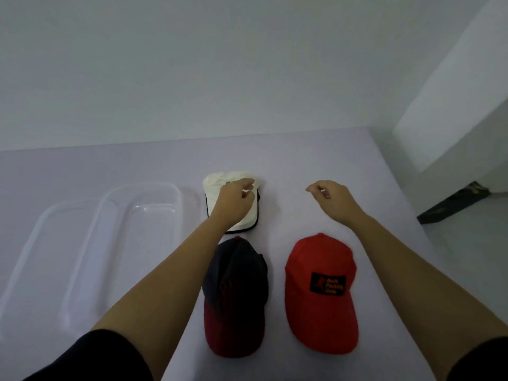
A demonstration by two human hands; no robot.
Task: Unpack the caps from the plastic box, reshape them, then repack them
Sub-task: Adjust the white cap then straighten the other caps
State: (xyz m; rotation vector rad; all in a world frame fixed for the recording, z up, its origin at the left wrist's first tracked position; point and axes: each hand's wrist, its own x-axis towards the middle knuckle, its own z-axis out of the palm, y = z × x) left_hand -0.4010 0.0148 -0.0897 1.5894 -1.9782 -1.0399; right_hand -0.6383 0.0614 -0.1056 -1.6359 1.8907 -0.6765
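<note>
The left hand (235, 194) is over the flattened white fabric cap (220, 188), fingers curled; whether it pinches the cap I cannot tell. The right hand (331, 198) hangs loosely curled and holds nothing.

The only lettering in view is on the black rectangular patch (328, 284) sewn to the front of the red cap (321, 295), where a red figure sits beside three short lines of red text too blurred to read.

Pale lilac table (330, 160) vs plain white wall (192, 64) — grey floor (472, 237) at rt, dim light.
</note>
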